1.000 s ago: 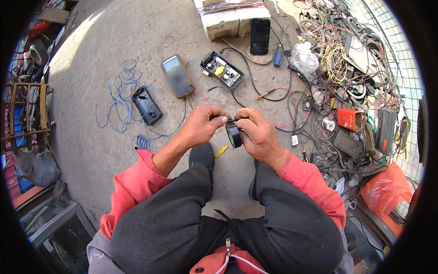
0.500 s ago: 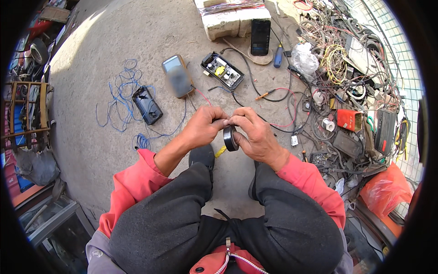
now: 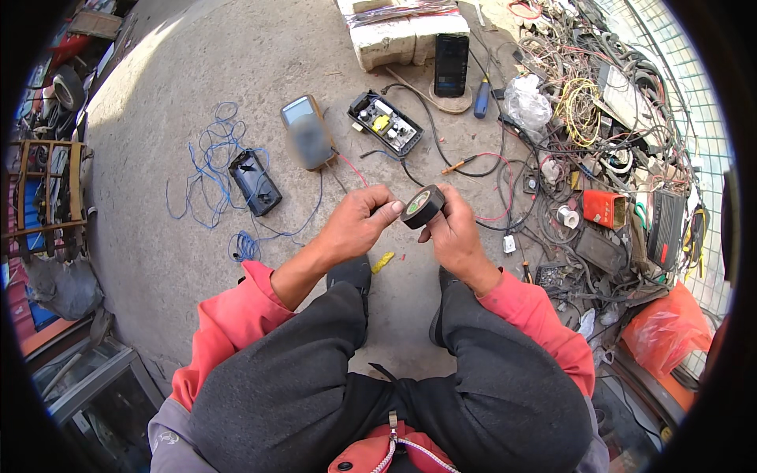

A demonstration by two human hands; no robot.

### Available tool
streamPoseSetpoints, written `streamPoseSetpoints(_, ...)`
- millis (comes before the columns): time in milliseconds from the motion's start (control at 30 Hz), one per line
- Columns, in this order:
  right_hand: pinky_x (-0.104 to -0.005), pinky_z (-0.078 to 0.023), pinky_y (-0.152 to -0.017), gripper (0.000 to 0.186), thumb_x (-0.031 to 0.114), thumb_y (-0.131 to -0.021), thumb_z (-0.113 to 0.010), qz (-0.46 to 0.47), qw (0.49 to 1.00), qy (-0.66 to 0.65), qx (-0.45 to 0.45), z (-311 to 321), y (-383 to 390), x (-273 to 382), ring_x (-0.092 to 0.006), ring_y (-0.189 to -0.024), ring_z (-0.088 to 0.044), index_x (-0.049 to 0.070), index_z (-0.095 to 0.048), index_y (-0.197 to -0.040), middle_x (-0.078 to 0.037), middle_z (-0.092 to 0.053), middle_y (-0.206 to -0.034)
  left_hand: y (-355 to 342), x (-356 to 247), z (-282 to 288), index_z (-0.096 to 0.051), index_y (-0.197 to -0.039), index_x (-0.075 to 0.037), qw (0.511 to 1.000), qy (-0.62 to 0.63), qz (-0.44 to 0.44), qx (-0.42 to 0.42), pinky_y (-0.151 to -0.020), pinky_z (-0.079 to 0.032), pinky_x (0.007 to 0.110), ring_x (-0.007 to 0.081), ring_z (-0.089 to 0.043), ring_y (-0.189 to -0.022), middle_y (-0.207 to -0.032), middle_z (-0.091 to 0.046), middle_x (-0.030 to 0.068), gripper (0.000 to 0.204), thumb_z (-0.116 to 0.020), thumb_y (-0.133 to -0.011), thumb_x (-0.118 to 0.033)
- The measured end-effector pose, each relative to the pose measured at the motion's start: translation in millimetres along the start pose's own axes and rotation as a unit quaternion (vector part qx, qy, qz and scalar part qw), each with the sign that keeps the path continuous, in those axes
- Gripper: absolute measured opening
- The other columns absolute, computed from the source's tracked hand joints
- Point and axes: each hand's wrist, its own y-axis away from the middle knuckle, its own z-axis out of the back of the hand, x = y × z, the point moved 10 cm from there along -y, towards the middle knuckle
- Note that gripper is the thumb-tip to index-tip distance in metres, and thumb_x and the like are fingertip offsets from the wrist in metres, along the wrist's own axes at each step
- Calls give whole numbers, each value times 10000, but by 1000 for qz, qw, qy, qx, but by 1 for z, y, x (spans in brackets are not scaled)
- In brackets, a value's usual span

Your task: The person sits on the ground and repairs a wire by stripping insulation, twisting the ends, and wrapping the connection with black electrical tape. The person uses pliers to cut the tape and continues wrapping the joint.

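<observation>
My right hand [image 3: 457, 236] grips a roll of black electrical tape [image 3: 426, 211], its flat side with a green label in the core turned up. Close against the roll's left edge is my left hand [image 3: 359, 225], fingers curled and thumb pressed to the forefinger; whatever it pinches is hidden. Both hands are held above the ground between my knees. Beyond them lie a multimeter [image 3: 300, 113] with leads attached and an opened black case with a circuit board [image 3: 386, 124]. An empty black case half [image 3: 255, 183] lies left, against tangled blue wire [image 3: 209, 154].
A phone [image 3: 450, 67] stands upright by a white foam block [image 3: 394, 41]. A blue-handled screwdriver [image 3: 481, 100] lies beside it. Heaped cables and scrap [image 3: 599, 118] fill the right side, with a red plastic bag [image 3: 666, 327] nearer. A yellow scrap [image 3: 382, 262] lies by my left shoe.
The tape roll has tipped from on edge to label side up and risen slightly, moving right. My right hand has turned with it; my left thumb now sits beside the roll.
</observation>
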Motion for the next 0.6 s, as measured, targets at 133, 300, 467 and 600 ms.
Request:
streamPoseSetpoints(133, -233, -486, -502, 173, 155, -1044, -545, -41, 999, -5, -13, 12, -5, -11, -102, -678, -608, -12, -563, -1084, -83, -643, -911, 1, -5, -2, -664, -935, 17, 1000, 7, 26, 6, -650, -458, 322, 108, -543, -735, -762, -601, 31, 183, -707, -951, -160)
streamPoseSetpoints(300, -244, -422, -447, 229, 184, -1004, -541, -125, 990, -60, -7, 5, -10, -21, -110, -634, -602, -39, -590, -1015, -98, -664, -891, 9, -28, 0, -644, -932, 17, 995, -65, -64, -40, -671, -489, 371, 227, -630, -776, -859, -630, 97, 178, -778, -832, -44)
streamPoseSetpoints(467, -233, -364, -424, 247, 196, -968, -513, -176, 979, -104, 12, 0, -9, -32, -112, -646, -591, -31, -606, -992, -90, -653, -902, 11, -50, -2, -624, -902, 10, 968, -185, -152, -80, -675, -490, 416, 354, -619, -793, -878, -593, 158, 187, -772, -790, -10)
streamPoseSetpoints(600, -229, -342, -423, 267, 214, -963, -507, -221, 967, -128, 21, -2, -6, -40, -96, -619, -551, -26, -621, -988, -82, -649, -891, 14, -54, -2, -624, -937, 10, 957, -208, -173, -103, -677, -482, 430, 357, -609, -796, -883, -575, 151, 203, -770, -798, -15)
